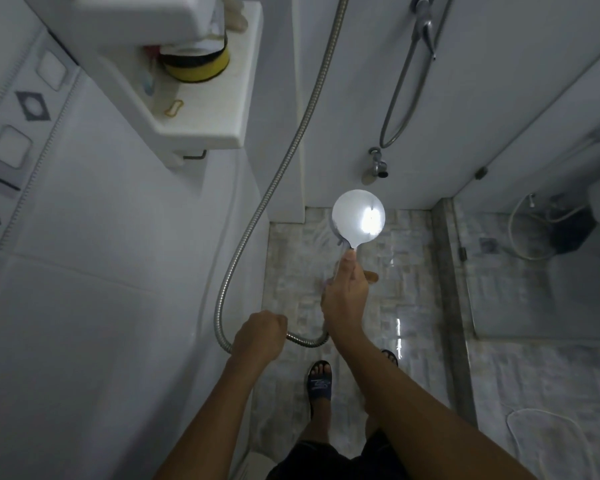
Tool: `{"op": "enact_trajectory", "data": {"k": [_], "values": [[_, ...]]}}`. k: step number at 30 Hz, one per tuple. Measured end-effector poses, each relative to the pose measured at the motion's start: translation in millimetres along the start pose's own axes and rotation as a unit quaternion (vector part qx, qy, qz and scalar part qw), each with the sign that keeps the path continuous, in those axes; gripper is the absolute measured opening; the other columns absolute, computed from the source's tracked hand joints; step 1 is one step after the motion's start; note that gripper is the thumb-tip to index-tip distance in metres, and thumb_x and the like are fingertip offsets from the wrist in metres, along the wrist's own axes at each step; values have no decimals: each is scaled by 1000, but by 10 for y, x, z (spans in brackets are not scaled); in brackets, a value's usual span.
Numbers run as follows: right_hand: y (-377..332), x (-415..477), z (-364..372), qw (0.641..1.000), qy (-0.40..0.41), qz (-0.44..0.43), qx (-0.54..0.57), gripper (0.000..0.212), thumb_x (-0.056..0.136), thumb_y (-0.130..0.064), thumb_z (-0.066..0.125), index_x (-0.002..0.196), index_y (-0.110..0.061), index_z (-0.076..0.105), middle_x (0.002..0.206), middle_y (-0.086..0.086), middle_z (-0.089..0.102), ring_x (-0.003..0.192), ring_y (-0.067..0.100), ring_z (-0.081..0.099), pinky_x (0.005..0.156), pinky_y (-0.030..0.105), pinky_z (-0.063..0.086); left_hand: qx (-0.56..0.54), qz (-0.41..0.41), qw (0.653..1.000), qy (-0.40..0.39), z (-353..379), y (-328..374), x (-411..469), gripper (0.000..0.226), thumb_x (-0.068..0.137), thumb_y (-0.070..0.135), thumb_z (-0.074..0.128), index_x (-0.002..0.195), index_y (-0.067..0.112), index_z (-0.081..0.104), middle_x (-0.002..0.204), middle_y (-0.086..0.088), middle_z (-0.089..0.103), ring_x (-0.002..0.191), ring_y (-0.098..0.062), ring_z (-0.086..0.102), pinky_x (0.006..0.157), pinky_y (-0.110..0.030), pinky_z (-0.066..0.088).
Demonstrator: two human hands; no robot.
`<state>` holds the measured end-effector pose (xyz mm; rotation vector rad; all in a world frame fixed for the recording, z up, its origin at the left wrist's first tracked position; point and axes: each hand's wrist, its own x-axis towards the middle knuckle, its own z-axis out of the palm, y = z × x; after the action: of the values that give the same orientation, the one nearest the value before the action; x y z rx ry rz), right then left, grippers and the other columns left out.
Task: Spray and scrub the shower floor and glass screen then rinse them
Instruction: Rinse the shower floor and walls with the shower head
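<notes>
Left hand is gripping the hose, fingers curled round it. Right hand is clamping the shower head by its handle, face down over the floor's far edge (rinse step, I judge). Best: feeding slack and sweeping evenly toward the screen at right.

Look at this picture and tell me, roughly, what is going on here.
A person stands on the tiled shower floor, which looks wet. The right hand grips the handle of a round shower head, held out face down over the floor. The left hand holds the metal hose. The glass screen stands to the right. Whether water is running is unclear.
</notes>
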<state>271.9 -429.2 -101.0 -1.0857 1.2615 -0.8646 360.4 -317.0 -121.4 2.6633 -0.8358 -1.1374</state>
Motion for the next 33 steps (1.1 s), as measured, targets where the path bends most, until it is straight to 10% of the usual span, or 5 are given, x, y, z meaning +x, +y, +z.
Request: {"op": "enact_trajectory", "data": {"k": [12,33], "values": [[-440,150,190,996,-20,-16,80,41,107,-37,35,80,-9,47,61,11,38,46,20,36,38,27,35,-19,8,998,60,-364,127,99,49,103,31,35,59,14,44,64,-1,50,60,-19,51,53,-26,34],[-356,350,-80,985,62,95,132,52,101,-59,35,80,-14,52,52,6,38,40,17,36,39,25,35,15,45,998,27,-395,363,174,50,103,30,37,56,14,42,61,0,48,52,-13,43,51,-26,32]]}}
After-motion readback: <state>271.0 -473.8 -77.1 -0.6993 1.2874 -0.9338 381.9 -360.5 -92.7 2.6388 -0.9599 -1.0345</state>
